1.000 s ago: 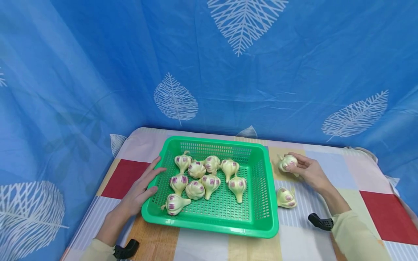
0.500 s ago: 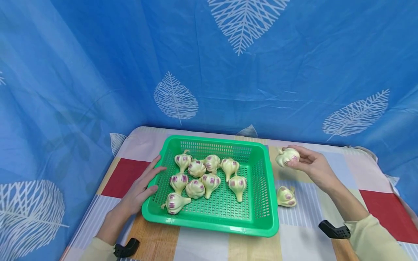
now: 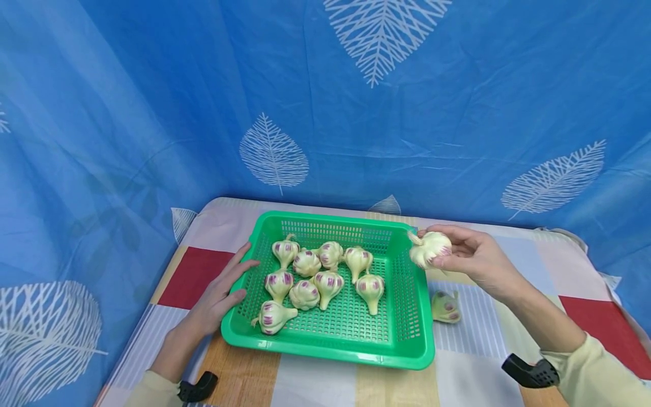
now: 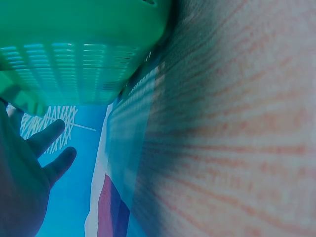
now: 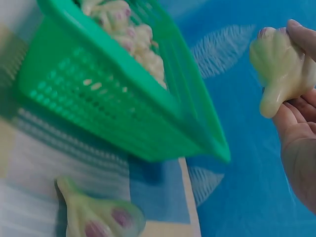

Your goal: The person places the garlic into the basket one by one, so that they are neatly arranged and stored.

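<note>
My right hand [image 3: 475,257] grips a garlic bulb [image 3: 430,249], white with purple streaks, raised at the right rim of the green basket [image 3: 325,357]. In the right wrist view, the thumb and fingers pinch that bulb [image 5: 281,69] with its stem pointing down. My left hand [image 3: 216,299] rests at the basket's left side, fingers spread and fairly straight along the rim. Several garlic bulbs [image 3: 328,288] lie in the basket, mostly toward its left and middle. One more garlic bulb [image 3: 445,307] sits on the cloth just outside the basket's right wall.
A patchwork tablecloth [image 3: 315,384] covers the table, with wood-look patches at the front. Behind and to the left hangs a blue curtain [image 3: 213,102] with white leaf prints. A black wrist device [image 3: 529,373] is on the right forearm.
My right hand has lifted the garlic bulb off the cloth and carried it left to the basket's right rim. The left hand and the basket stay where they were.
</note>
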Demonstrator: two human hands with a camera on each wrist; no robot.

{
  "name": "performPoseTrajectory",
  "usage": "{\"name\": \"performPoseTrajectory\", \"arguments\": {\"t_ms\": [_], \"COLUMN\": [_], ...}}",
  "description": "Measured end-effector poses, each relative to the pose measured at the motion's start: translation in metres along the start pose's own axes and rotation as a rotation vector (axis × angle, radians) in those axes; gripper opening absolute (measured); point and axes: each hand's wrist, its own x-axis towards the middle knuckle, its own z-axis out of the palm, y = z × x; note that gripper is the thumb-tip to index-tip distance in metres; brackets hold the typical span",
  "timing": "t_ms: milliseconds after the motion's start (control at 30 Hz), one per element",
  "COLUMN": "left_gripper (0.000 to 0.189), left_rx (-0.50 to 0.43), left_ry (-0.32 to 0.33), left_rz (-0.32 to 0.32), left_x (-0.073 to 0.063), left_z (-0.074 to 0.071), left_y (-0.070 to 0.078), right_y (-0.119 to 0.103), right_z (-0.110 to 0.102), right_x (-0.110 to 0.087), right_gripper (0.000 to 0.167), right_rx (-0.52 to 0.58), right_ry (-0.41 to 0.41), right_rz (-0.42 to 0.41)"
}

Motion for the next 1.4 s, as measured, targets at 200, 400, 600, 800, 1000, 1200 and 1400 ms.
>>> {"name": "performPoseTrajectory", "arguments": {"t_ms": [200, 400, 600, 800, 1000, 1200, 1400], "left_gripper": [0.056, 0.057, 0.057, 0.057, 0.058, 0.058, 0.059], "left_rx": [-0.01, -0.006, -0.007, -0.006, -0.006, -0.007, -0.005], "left_ry": [0.014, 0.018, 0.022, 0.023, 0.023, 0.027, 0.009], "left_rz": [0.018, 0.008, 0.011, 0.016, 0.024, 0.024, 0.003], "left_x": [0.0, 0.001, 0.001, 0.001, -0.001, -0.002, -0.001], "left_z": [0.0, 0.0, -0.001, 0.0, 0.002, 0.003, 0.003], "left_y": [0.0, 0.002, 0.002, 0.001, 0.001, -0.002, -0.002], "right_y": [-0.008, -0.007, -0.008, -0.004, 0.005, 0.011, 0.015], "right_z": [0.016, 0.04, 0.066, 0.092, 0.119, 0.147, 0.168], "right_x": [0.004, 0.013, 0.026, 0.042, 0.057, 0.069, 0.077], "right_gripper": [0.048, 0.053, 0.061, 0.065, 0.067, 0.063, 0.061], "right_rx": [0.061, 0.061, 0.062, 0.057, -0.041, -0.087, -0.131], "right_ry": [-0.13, -0.22, -0.313, -0.421, -0.534, -0.642, -0.767], "right_rz": [-0.044, 0.005, 0.099, 0.138, 0.093, 0.067, -0.025]}}
